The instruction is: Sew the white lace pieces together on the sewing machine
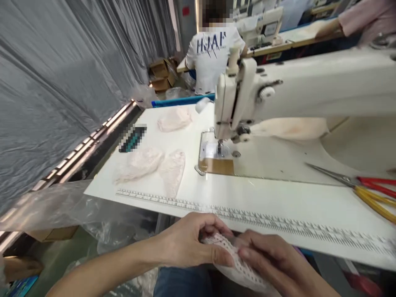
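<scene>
Over my lap, just below the table's front edge, both hands hold a white piece of eyelet lace fabric. My left hand pinches it between thumb and curled fingers. My right hand grips the same fabric further right, its fingers closed along the row of holes. The lower part of the fabric hangs down and is partly hidden by my right hand. Ahead of my hands stands a white sewing machine. Pale pink lace pieces lie on the white table to the left of the machine.
A printed ruler runs along the table's front edge. Scissors with red and yellow handles lie at the right. Another pale piece sits further back. Clear plastic hangs at the left. A person in a white shirt sits ahead.
</scene>
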A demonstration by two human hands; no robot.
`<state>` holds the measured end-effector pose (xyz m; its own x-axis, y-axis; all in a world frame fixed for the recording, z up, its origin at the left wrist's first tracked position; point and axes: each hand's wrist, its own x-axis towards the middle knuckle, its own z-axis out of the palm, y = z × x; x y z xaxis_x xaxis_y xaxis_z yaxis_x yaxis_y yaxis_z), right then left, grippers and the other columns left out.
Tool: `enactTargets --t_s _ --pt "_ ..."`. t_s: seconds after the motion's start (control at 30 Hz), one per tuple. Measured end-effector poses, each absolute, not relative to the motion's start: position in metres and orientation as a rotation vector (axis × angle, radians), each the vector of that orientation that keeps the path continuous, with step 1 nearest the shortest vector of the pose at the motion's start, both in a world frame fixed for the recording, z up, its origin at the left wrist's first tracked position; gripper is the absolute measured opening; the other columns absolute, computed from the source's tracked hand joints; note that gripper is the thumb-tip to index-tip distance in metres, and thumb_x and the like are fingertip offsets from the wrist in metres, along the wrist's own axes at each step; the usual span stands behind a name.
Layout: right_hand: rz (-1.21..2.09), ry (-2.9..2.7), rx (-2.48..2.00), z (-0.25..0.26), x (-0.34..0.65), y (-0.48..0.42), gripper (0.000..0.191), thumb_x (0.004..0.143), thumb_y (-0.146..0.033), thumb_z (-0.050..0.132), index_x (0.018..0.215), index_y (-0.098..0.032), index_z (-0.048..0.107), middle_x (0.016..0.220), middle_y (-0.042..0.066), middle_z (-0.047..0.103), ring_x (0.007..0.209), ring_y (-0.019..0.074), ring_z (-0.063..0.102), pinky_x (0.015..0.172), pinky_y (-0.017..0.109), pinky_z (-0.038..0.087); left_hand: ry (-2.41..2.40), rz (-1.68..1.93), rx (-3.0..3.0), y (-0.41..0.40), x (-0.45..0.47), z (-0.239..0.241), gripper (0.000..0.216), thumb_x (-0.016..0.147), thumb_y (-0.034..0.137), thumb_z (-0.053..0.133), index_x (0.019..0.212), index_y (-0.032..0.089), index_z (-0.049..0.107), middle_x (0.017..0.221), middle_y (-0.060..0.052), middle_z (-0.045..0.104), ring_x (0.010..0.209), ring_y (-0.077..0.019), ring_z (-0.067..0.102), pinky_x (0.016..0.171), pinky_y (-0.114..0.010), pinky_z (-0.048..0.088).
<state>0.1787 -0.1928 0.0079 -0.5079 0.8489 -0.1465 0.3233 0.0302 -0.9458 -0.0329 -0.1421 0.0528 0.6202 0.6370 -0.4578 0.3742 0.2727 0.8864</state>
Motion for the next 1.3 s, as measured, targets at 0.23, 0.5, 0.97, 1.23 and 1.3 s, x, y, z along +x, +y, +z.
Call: enactTargets --t_s 0.23,0.5,0.97,1.23,1.3 --pt "1.252 -1.905 -1.239 -0.01 0.186 -0.219 0.016 0.095 -0.031 0.043 0.106 -0.028 0.054 0.085 0.001 0.064 0.075 0.0148 0.06 0.062 0.022 0.045 0.95 0.191 0.858 -0.17 -0.022 0.022 0.038 0.053 0.039 0.083 0.071 0.01 0.066 0.066 0.001 0.056 0.061 -0.008 0.046 0.06 -0.02 0.035" --pt "1.058 -2.066 -1.137 -0.019 0.183 -0.229 0.015 0.095 -0.019 0.04 0.088 -0.022 0.053 0.075 0.001 0.059 0.066 0.0122 0.056 0.059 0.022 0.039 1.036 0.222 0.755 -0.187 -0.017 0.002 0.04 0.05 0.042 0.084 0.07 0.01 0.07 0.066 0.001 0.056 0.062 -0.0088 0.047 0.062 -0.022 0.033" --pt "0.945 -2.286 -1.076 -0.025 0.195 -0.245 0.033 0.069 0.007 0.032 0.077 -0.021 0.047 0.074 0.001 0.053 0.067 0.0153 0.049 0.056 0.027 0.033 1.058 0.125 1.216 -0.193 0.003 -0.004 0.026 0.07 0.034 0.066 0.058 0.011 0.063 0.062 0.001 0.047 0.059 -0.009 0.04 0.053 -0.023 0.025" --pt "0.239 -2.148 -1.529 -0.1 0.287 -0.3 0.047 0.07 0.003 0.034 0.095 -0.026 0.061 0.08 0.008 0.068 0.067 0.0244 0.064 0.055 0.033 0.045 1.072 0.141 1.068 -0.191 -0.002 -0.018 0.039 0.065 0.047 0.071 0.063 0.009 0.065 0.064 0.001 0.047 0.059 -0.0089 0.039 0.054 -0.022 0.023" --pt "0.199 -2.164 -1.584 -0.099 0.289 -0.305 0.042 0.073 0.0 0.037 0.095 -0.026 0.062 0.086 0.009 0.069 0.074 0.0278 0.066 0.058 0.035 0.048 1.069 0.118 0.946 -0.192 -0.001 -0.016 0.044 0.059 0.051 0.076 0.064 0.008 0.065 0.064 0.0 0.049 0.06 -0.0089 0.04 0.055 -0.022 0.025"
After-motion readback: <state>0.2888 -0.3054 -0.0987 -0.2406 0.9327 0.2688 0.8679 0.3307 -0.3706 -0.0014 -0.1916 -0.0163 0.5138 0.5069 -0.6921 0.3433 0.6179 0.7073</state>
